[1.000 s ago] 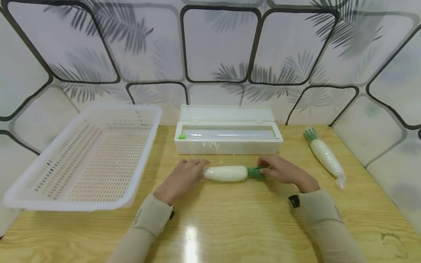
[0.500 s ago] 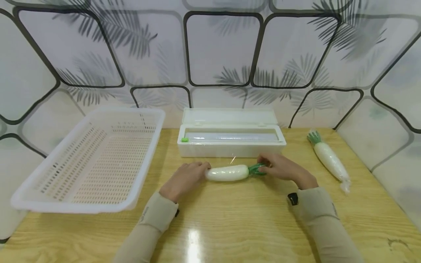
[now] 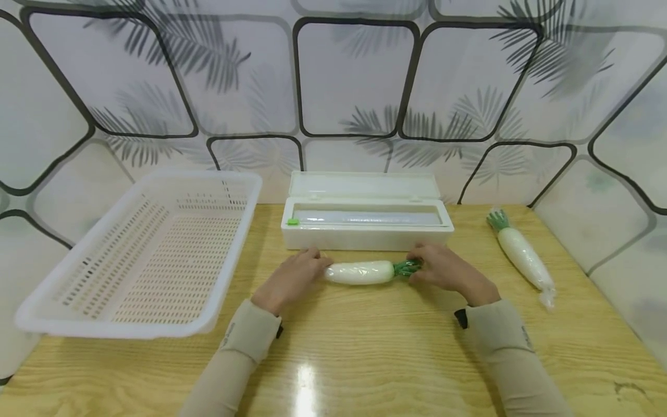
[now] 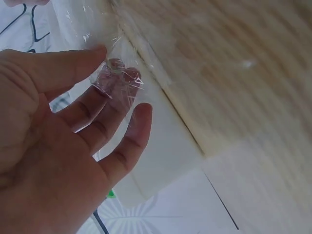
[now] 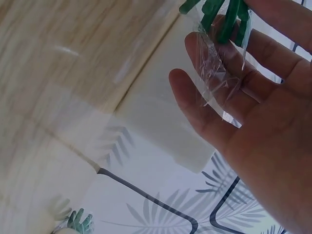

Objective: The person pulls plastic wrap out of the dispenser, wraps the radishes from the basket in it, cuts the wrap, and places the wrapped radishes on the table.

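Note:
A white radish (image 3: 359, 273) with green tops (image 3: 407, 267) lies crosswise in front of me, wrapped in clear plastic wrap. At its root end, my left hand (image 3: 290, 280) pinches the loose wrap; the left wrist view shows that crinkled plastic wrap (image 4: 124, 80) between thumb and fingers. My right hand (image 3: 452, 272) is at the leafy end. There, in the right wrist view, the wrap's loose end (image 5: 217, 78) hangs past the green stalks (image 5: 226, 22) and lies across my curled fingers, with the thumb at the frame's top edge.
Just behind the radish stands a white cling film box (image 3: 367, 238), lid raised, with a green slider (image 3: 293, 222) at its left. A white perforated basket (image 3: 205, 327) stands left. At the right lies another wrapped radish (image 3: 526, 255). A patterned wall closes off the back.
The film that stretched from the box toward the radish no longer shows there. Both hands stay at the radish's ends, with small finger shifts. The whole head view has shifted slightly.

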The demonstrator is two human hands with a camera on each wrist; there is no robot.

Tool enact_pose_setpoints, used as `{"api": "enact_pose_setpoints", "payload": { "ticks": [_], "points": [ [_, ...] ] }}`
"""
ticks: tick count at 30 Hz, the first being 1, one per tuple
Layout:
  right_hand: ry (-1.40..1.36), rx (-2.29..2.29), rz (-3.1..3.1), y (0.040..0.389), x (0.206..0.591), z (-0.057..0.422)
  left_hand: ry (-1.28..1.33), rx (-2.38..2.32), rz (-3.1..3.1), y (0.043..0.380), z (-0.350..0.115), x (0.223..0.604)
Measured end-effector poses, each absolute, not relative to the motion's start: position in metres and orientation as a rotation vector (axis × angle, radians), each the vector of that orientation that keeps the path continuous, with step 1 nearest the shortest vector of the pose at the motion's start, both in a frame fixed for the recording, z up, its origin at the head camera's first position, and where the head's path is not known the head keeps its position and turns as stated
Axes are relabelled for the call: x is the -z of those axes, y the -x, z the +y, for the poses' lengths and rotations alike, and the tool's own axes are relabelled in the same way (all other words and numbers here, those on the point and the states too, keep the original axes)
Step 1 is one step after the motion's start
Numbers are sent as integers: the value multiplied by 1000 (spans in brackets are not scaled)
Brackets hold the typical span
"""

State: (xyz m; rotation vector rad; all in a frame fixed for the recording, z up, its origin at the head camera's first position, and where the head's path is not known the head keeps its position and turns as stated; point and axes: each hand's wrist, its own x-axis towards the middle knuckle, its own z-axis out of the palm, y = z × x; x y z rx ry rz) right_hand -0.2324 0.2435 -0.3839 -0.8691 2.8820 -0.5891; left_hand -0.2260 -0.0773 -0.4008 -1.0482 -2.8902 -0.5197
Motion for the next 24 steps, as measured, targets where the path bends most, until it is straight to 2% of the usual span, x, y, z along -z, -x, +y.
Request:
{"api": "enact_pose_setpoints", "payload": {
  "ticks": [8, 24],
  "points": [
    [895, 693, 2886, 235, 388, 247, 1004, 602, -2781, 229, -79, 403],
    [983, 639, 3019, 237, 398, 245, 971, 403, -2878, 224, -83, 400]
  ]
}}
